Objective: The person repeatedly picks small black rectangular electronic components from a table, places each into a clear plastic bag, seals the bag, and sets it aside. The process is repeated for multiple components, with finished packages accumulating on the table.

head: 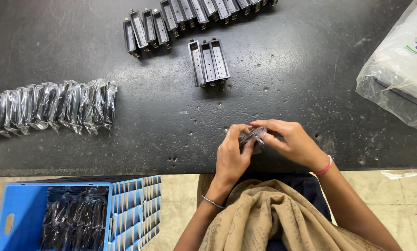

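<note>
Both my hands meet over the near edge of the black table (171, 125). My left hand (230, 155) and my right hand (290, 142) together pinch a small dark part in a clear plastic sleeve (252, 136). A little farther out, three unwrapped black rectangular parts (209, 62) lie side by side. A long row of the same parts (180, 18) runs along the far edge. At the left lies a row of wrapped parts (55, 107) in shiny plastic.
A blue plastic crate (124, 204) with several wrapped parts stands on the floor at lower left. A large clear plastic bag (399, 69) over a dark box sits at the table's right. Beige floor tiles show below the table edge.
</note>
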{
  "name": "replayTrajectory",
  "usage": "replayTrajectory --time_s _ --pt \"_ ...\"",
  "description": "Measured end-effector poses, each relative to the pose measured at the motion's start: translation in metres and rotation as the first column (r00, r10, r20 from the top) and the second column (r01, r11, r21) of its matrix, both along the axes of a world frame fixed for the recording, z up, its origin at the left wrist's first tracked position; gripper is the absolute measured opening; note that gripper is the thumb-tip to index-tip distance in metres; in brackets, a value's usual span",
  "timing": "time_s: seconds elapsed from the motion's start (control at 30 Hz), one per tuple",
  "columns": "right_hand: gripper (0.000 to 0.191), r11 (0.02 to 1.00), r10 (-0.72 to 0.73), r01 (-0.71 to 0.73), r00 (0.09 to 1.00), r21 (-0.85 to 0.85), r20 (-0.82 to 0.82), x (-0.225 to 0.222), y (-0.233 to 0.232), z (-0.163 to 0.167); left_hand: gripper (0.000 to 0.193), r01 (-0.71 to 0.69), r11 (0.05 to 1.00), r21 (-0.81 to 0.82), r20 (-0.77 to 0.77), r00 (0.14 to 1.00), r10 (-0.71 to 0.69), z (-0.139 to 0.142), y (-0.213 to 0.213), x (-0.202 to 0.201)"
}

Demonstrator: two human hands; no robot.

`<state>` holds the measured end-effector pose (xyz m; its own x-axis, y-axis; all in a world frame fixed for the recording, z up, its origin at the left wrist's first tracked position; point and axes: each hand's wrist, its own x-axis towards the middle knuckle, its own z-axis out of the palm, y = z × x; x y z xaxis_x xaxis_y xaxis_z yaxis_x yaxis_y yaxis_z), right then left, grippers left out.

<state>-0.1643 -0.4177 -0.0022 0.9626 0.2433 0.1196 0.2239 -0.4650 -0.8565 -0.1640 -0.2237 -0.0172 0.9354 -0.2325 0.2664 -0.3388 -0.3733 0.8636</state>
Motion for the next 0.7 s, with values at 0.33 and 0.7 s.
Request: replayTrajectory --time_s 0.33,0.7 --pt "0.029 0.999 -0.040 0.038 0.997 0.021 0.069 -0.002 0.005 -0.008 0.032 0.035 0.999 0.024 0.065 0.997 -0.036 0.000 0.000 -0.009" --pt "0.015 0.898 -0.006 0.107 0.973 0.427 -0.231 0.005 -0.002 -0.041 0.049 0.102 0.993 0.067 0.109 0.988 -0.109 0.000 0.009 -0.010"
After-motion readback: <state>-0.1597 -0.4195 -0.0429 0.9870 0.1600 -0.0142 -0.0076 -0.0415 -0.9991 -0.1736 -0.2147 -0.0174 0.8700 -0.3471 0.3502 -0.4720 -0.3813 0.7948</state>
